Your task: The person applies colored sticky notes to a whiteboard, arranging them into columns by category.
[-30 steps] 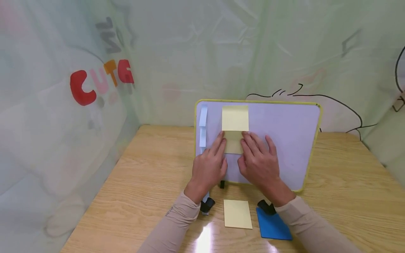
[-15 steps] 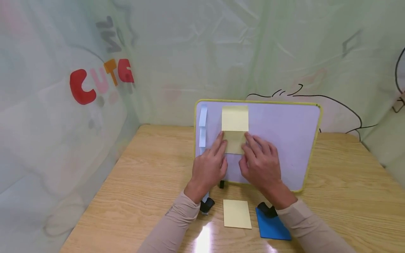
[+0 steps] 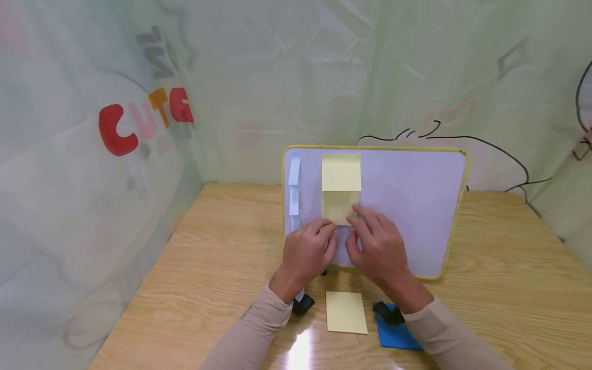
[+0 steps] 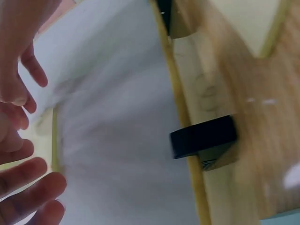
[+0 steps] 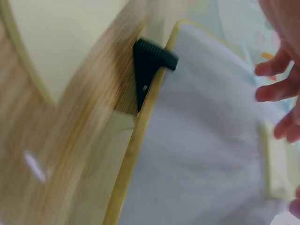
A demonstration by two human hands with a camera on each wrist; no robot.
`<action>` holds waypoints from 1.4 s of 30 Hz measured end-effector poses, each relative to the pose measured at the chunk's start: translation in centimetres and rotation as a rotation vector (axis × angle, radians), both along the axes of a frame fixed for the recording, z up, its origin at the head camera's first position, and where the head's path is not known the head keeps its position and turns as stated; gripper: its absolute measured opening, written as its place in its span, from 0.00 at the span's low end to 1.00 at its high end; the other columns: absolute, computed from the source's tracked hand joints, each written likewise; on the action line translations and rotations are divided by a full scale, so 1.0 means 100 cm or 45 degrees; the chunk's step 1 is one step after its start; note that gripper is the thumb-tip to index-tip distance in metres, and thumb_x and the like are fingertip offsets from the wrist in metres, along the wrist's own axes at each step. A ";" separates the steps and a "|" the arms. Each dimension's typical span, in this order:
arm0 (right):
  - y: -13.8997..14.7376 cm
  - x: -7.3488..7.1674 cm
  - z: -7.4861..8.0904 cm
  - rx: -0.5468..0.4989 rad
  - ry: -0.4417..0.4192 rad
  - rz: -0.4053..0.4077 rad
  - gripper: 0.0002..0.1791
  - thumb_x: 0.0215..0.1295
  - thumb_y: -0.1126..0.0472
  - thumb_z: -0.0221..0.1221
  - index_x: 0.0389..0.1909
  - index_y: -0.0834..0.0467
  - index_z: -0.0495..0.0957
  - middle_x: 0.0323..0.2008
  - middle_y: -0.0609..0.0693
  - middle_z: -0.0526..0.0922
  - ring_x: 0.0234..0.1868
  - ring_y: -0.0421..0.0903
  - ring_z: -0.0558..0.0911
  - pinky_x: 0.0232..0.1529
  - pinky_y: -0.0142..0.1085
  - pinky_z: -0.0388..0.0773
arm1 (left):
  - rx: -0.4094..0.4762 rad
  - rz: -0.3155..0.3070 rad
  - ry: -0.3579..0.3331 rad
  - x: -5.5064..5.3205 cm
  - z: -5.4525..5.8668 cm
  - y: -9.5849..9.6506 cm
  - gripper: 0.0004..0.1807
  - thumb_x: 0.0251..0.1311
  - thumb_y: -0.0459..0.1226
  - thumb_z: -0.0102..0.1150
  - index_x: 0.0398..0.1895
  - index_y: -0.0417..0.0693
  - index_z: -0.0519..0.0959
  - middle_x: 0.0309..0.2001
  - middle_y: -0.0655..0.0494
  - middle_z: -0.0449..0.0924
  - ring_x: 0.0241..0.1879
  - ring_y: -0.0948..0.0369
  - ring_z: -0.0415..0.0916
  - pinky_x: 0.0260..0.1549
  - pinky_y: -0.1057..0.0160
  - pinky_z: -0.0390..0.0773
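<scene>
A whiteboard with a yellow rim stands on the table. On it an upper pale yellow sticky note sits directly over a lower pale yellow sticky note. My left hand is at the lower note's bottom edge, fingers bent and thumb apart. At that note's right edge are the fingers of my right hand. Loosely bent, separated fingers of the left hand show in the left wrist view. The right hand's fingers are spread in the right wrist view. Neither hand visibly pinches a note.
Light blue paper strips run down the board's left side, partly behind the left hand. A pale yellow note pad and a blue pad lie on the table in front. Black supports hold the board's lower edge.
Both hands have come down from the seam between the two yellow notes toward the lower note's bottom. Their fingers are more bent now. The notes look unmoved.
</scene>
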State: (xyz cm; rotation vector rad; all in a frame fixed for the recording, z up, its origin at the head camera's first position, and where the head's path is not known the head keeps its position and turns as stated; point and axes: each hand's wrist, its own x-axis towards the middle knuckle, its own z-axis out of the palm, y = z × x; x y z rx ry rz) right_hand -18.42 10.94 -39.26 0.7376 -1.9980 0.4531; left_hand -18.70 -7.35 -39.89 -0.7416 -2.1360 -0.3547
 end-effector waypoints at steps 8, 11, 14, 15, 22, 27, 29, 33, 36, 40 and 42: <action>-0.001 0.022 -0.007 -0.079 -0.210 0.087 0.14 0.56 0.66 0.59 0.42 0.66 0.84 0.48 0.60 0.83 0.45 0.59 0.82 0.37 0.53 0.83 | -0.063 -0.067 -0.041 0.011 -0.011 -0.003 0.06 0.59 0.37 0.62 0.36 0.52 0.87 0.35 0.63 0.81 0.26 0.66 0.79 0.19 0.69 0.75; -0.001 0.025 -0.010 -0.093 -0.236 0.117 0.12 0.56 0.67 0.59 0.40 0.65 0.85 0.45 0.58 0.84 0.44 0.56 0.83 0.36 0.50 0.83 | -0.091 -0.063 -0.080 0.015 -0.013 -0.004 0.05 0.60 0.38 0.62 0.35 0.53 0.87 0.28 0.64 0.78 0.22 0.65 0.76 0.16 0.67 0.73; 0.000 0.028 -0.015 -0.110 -0.278 0.134 0.11 0.56 0.68 0.59 0.39 0.64 0.84 0.41 0.55 0.85 0.41 0.53 0.84 0.33 0.47 0.83 | -0.115 -0.052 -0.115 0.020 -0.014 -0.005 0.05 0.60 0.39 0.62 0.34 0.54 0.87 0.24 0.65 0.76 0.21 0.65 0.75 0.14 0.67 0.70; 0.000 0.029 -0.017 -0.115 -0.296 0.136 0.10 0.56 0.68 0.59 0.39 0.63 0.84 0.40 0.54 0.84 0.38 0.51 0.84 0.32 0.45 0.82 | -0.123 -0.053 -0.129 0.021 -0.014 -0.006 0.05 0.61 0.40 0.63 0.34 0.54 0.87 0.24 0.65 0.76 0.20 0.65 0.75 0.13 0.67 0.69; 0.006 0.034 -0.027 -0.132 -0.464 0.194 0.08 0.57 0.70 0.62 0.38 0.61 0.84 0.35 0.48 0.85 0.32 0.41 0.81 0.30 0.39 0.81 | -0.133 -0.087 -0.225 0.026 -0.018 -0.009 0.06 0.60 0.43 0.64 0.34 0.55 0.87 0.25 0.66 0.79 0.21 0.65 0.76 0.15 0.67 0.71; 0.009 0.038 -0.029 -0.130 -0.587 0.219 0.09 0.58 0.72 0.63 0.39 0.60 0.86 0.35 0.46 0.85 0.31 0.39 0.81 0.30 0.38 0.81 | -0.114 -0.088 -0.287 0.027 -0.021 -0.009 0.06 0.61 0.43 0.63 0.35 0.55 0.88 0.26 0.66 0.81 0.21 0.66 0.77 0.16 0.67 0.72; 0.010 0.039 -0.028 -0.127 -0.625 0.218 0.09 0.59 0.72 0.64 0.39 0.60 0.86 0.35 0.46 0.86 0.31 0.39 0.81 0.31 0.39 0.81 | -0.115 -0.085 -0.301 0.028 -0.022 -0.009 0.06 0.62 0.43 0.63 0.35 0.55 0.88 0.26 0.66 0.81 0.21 0.66 0.77 0.16 0.67 0.72; 0.012 0.040 -0.030 -0.118 -0.702 0.220 0.08 0.61 0.70 0.63 0.39 0.59 0.87 0.35 0.45 0.86 0.32 0.38 0.82 0.32 0.39 0.81 | -0.136 -0.073 -0.324 0.031 -0.027 -0.010 0.06 0.61 0.43 0.64 0.34 0.56 0.88 0.27 0.66 0.83 0.23 0.66 0.79 0.17 0.68 0.72; 0.016 0.041 -0.032 -0.118 -0.765 0.246 0.07 0.62 0.70 0.63 0.39 0.59 0.87 0.35 0.45 0.87 0.32 0.37 0.82 0.33 0.38 0.82 | -0.157 -0.069 -0.367 0.034 -0.031 -0.012 0.06 0.62 0.44 0.63 0.33 0.58 0.88 0.28 0.67 0.83 0.25 0.67 0.79 0.18 0.70 0.72; 0.022 0.045 -0.037 -0.101 -0.888 0.313 0.06 0.65 0.68 0.63 0.39 0.58 0.86 0.36 0.46 0.86 0.34 0.37 0.82 0.33 0.37 0.82 | -0.160 -0.076 -0.464 0.038 -0.032 -0.015 0.06 0.64 0.44 0.61 0.32 0.60 0.87 0.29 0.69 0.82 0.25 0.71 0.77 0.18 0.73 0.69; 0.025 0.047 -0.039 -0.079 -0.956 0.342 0.06 0.65 0.68 0.64 0.40 0.57 0.86 0.37 0.45 0.86 0.35 0.37 0.82 0.34 0.35 0.82 | -0.152 -0.084 -0.521 0.041 -0.032 -0.017 0.07 0.64 0.44 0.61 0.33 0.60 0.87 0.29 0.69 0.82 0.26 0.73 0.76 0.18 0.75 0.68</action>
